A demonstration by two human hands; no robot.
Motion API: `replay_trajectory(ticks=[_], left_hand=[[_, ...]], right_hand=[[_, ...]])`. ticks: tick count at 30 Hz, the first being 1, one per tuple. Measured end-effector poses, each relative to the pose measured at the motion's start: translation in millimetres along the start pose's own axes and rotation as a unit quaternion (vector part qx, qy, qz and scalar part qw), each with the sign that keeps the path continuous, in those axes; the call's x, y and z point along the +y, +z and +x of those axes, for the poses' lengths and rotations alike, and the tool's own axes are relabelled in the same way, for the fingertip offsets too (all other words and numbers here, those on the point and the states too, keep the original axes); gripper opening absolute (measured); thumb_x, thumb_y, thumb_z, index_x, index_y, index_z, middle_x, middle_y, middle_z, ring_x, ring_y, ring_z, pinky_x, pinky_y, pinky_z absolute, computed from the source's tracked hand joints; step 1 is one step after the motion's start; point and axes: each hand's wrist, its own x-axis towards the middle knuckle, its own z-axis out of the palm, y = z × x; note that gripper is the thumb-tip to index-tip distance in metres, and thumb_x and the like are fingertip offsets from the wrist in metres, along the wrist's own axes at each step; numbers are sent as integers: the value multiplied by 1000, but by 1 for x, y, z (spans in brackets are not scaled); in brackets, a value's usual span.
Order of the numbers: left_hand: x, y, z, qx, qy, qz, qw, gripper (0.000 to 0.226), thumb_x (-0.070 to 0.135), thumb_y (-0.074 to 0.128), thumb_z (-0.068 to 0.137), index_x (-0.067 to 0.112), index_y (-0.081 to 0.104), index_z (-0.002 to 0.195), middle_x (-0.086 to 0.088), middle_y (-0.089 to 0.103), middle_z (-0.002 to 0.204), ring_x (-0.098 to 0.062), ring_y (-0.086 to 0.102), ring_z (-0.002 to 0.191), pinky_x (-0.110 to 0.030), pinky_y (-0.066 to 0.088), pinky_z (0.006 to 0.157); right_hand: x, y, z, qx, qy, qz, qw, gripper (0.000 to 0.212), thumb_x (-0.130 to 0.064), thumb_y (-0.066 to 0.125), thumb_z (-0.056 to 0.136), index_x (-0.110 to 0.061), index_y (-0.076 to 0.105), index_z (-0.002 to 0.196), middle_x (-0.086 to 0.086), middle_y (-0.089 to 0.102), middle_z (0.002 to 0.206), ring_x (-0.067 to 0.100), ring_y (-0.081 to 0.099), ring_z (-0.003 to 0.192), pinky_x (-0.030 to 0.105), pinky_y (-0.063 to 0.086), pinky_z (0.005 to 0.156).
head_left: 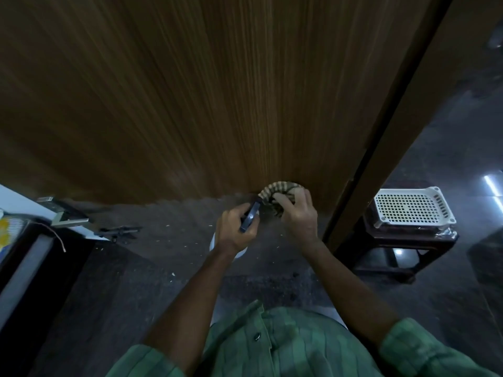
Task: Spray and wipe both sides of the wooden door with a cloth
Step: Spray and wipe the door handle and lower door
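Right hand (296, 213) grasps the striped cloth (280, 193), pressed against the wooden door (190, 104) at its bottom edge. Left hand (235, 227) grips a spray bottle (250, 216) just beside, nozzle angled doorward.

The scene is dim. Bright glare streaks lie on the glossy floor (462, 164) at far right. The door (190, 91) shows soft motion blur, and the wide lens bends straight lines near the edges.
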Motion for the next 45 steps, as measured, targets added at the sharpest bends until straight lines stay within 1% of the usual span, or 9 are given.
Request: replay_trajectory(ticks=[2,6,8,14,20,27,34,41,45], left_hand=[[-1,-5,-1,2,-4,4,1000,28,31,63,94,21,51,70,6,47,53,-15,47,46,-34,34,46],[-2,-11,-3,-3,-13,11,1000,33,31,62,95,30,46,66,10,53,57,-13,47,46,-27,29,47],[-5,-15,-4,10,-17,11,1000,34,31,62,95,27,46,66,9,52,57,-13,47,46,-29,31,47],[-12,-24,-7,20,-19,17,999,32,32,60,95,19,48,69,5,45,53,-15,44,46,-36,33,47],[-10,-37,-9,35,-10,24,999,36,31,62,96,36,42,66,8,43,51,-12,44,45,-24,26,48],[-30,-55,-20,52,-39,-2,998,35,30,60,96,25,43,65,2,42,52,-19,39,43,-33,26,48],[-29,-70,-28,70,-46,14,996,37,31,63,96,36,44,64,7,46,50,-14,45,42,-33,31,45],[-39,-84,-33,87,-53,11,995,37,30,62,94,33,42,63,9,52,55,-14,42,42,-30,27,46],[-44,-87,-37,93,-56,-2,994,33,31,62,92,34,45,64,6,47,50,-12,42,41,-29,29,47]], right_hand=[[2,8,1,-37,-17,-2,999,16,-8,63,99,-14,76,107,13,54,103,30,56,94,28,50,74],[18,25,-35,-379,-13,-35,925,26,-17,61,98,-11,63,124,7,37,118,31,44,108,51,54,84],[13,25,-34,-344,10,-14,939,19,-17,62,98,-9,64,116,7,40,112,29,45,103,54,54,78],[-40,17,19,-13,-19,88,996,17,1,66,93,-8,74,104,13,57,99,25,58,89,25,51,72],[-21,48,-31,-296,-36,23,954,17,-17,61,94,-10,67,108,3,39,103,27,49,92,53,54,73],[-82,30,30,-16,-19,87,996,23,-2,51,103,-7,74,102,11,56,93,24,58,84,27,52,68],[-59,63,-19,-272,-42,29,961,26,-4,87,70,-10,72,91,2,40,94,24,53,82,40,56,64],[-112,46,34,-28,-14,93,995,25,-4,51,102,-6,75,106,14,58,95,26,58,86,27,52,70],[-100,67,3,-313,-49,43,947,19,-14,72,92,-8,67,109,14,57,109,34,59,103,47,55,87]])
